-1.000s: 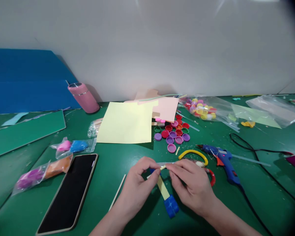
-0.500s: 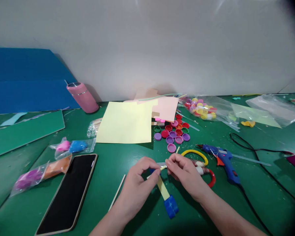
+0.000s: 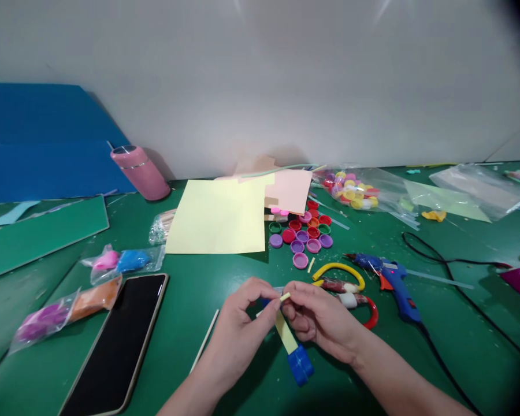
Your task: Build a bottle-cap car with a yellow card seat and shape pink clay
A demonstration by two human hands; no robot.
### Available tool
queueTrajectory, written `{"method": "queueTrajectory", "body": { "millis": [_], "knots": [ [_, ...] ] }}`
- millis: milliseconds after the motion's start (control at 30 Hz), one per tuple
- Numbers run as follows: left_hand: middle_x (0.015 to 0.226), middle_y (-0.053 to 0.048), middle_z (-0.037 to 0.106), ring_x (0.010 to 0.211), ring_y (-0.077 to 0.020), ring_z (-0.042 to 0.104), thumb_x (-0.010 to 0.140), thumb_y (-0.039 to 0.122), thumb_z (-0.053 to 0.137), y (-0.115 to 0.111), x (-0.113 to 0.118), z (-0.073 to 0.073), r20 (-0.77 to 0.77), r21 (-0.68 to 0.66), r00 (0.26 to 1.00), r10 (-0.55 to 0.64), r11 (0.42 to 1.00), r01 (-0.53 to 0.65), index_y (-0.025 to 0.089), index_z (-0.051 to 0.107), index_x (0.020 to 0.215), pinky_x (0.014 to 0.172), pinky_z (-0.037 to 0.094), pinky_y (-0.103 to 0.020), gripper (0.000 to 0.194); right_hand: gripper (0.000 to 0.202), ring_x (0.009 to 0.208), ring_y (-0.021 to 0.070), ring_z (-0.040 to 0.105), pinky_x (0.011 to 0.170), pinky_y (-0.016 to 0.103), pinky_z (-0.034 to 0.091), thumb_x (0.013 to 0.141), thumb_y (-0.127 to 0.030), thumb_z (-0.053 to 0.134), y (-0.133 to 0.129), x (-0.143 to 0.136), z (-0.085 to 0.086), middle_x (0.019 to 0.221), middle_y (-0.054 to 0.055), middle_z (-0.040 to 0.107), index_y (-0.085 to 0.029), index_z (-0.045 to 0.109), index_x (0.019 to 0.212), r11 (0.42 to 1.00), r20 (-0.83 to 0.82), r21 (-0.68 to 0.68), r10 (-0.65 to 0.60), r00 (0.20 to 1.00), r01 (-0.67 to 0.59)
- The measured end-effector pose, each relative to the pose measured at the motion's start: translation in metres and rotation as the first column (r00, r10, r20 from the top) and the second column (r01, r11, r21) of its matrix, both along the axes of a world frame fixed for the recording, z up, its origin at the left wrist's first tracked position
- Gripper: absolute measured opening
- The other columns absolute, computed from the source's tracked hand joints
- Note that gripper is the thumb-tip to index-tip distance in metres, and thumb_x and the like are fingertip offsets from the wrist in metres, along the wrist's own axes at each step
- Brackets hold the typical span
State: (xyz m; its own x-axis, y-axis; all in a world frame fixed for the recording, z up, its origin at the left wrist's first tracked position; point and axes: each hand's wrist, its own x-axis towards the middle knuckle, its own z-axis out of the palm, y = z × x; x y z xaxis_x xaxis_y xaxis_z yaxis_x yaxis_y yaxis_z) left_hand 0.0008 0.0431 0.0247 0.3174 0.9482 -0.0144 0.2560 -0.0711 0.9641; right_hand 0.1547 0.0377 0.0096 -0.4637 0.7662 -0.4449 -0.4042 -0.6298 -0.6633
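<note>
My left hand (image 3: 245, 332) pinches a small pale yellow strip (image 3: 285, 297) between thumb and forefinger. My right hand (image 3: 325, 318) meets it from the other side, its curled fingers closed at the strip. Under the hands lies a wider pale yellow strip (image 3: 286, 335), with a shiny blue piece (image 3: 301, 365) at its near end. Just beyond my right hand are scissors with a yellow handle loop (image 3: 360, 281) and a red one (image 3: 374, 315); their blades are mostly hidden. A short pale sliver (image 3: 311, 265) rests on the table past the fingers.
A blue glue gun (image 3: 396, 283) with a cord lies at right. Bottle caps (image 3: 300, 260) and yellow paper (image 3: 219, 216) are ahead. To the left are a phone (image 3: 117, 346), bagged clay (image 3: 73, 312), a thin white stick (image 3: 204, 341) and a pink bottle (image 3: 142, 173).
My right hand has shifted slightly left and down, and its fingers have curled in closer to the small strip. My left hand stays almost in place. The view has shifted slightly.
</note>
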Motion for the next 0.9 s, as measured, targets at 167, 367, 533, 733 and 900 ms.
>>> {"method": "queueTrajectory", "body": {
  "millis": [167, 367, 533, 733, 900],
  "knots": [
    [0.077, 0.001, 0.057, 0.074, -0.0122, 0.053, 0.080, 0.019, 0.052, -0.0013, -0.0005, 0.0008, 0.020, -0.014, 1.000, -0.004, 1.000, 0.004, 0.019, 0.059, 0.074, 0.069, 0.039, -0.024, 0.009, 0.018, 0.040, 0.0005, 0.030, 0.038, 0.017, 0.012, 0.079, -0.026, 0.054, 0.0006, 0.0013, -0.0019, 0.057, -0.005, 0.046, -0.015, 0.046, 0.067, 1.000, -0.023, -0.003, -0.015, 1.000, 0.015],
    [0.077, 0.000, 0.056, 0.074, -0.0123, 0.053, 0.080, 0.019, 0.052, -0.0025, -0.0010, -0.0002, 0.014, -0.015, 1.000, -0.007, 1.000, 0.007, 0.019, 0.060, 0.074, 0.069, 0.039, -0.024, 0.009, 0.016, 0.041, 0.0010, 0.031, 0.039, 0.016, 0.013, 0.078, -0.024, 0.056, -0.0013, 0.0040, -0.0025, 0.057, -0.004, 0.047, -0.015, 0.047, 0.069, 1.000, -0.004, 0.016, -0.023, 1.000, 0.023],
    [0.076, 0.000, 0.056, 0.073, -0.0128, 0.053, 0.079, 0.019, 0.052, -0.0024, -0.0010, 0.0002, 0.018, -0.029, 1.000, 0.002, 1.000, -0.002, 0.018, 0.059, 0.073, 0.068, 0.039, -0.025, 0.010, 0.017, 0.040, 0.0012, 0.030, 0.039, 0.017, 0.012, 0.077, -0.025, 0.057, 0.0021, 0.0033, -0.0001, 0.056, -0.005, 0.048, -0.015, 0.048, 0.068, 0.999, 0.035, 0.039, -0.021, 0.999, 0.020],
    [0.077, 0.000, 0.057, 0.074, -0.0128, 0.053, 0.079, 0.019, 0.052, -0.0018, -0.0003, 0.0014, 0.022, -0.026, 1.000, 0.011, 1.000, -0.011, 0.019, 0.060, 0.074, 0.069, 0.039, -0.024, 0.009, 0.021, 0.041, 0.0020, 0.029, 0.039, 0.018, 0.012, 0.077, -0.030, 0.058, 0.0007, 0.0038, -0.0009, 0.056, -0.005, 0.047, -0.015, 0.048, 0.066, 0.998, 0.106, 0.067, -0.020, 0.994, 0.013],
    [0.075, 0.000, 0.057, 0.072, -0.0129, 0.053, 0.079, 0.020, 0.052, -0.0016, -0.0001, 0.0040, 0.002, -0.019, 1.000, 0.003, 1.000, -0.003, 0.018, 0.059, 0.071, 0.067, 0.039, -0.024, 0.010, 0.024, 0.044, 0.0039, 0.032, 0.040, 0.019, 0.014, 0.081, -0.040, 0.051, -0.0008, 0.0052, -0.0020, 0.061, -0.004, 0.048, -0.017, 0.052, 0.075, 0.986, 0.197, 0.154, -0.088, 0.976, 0.057]
  ]
}}
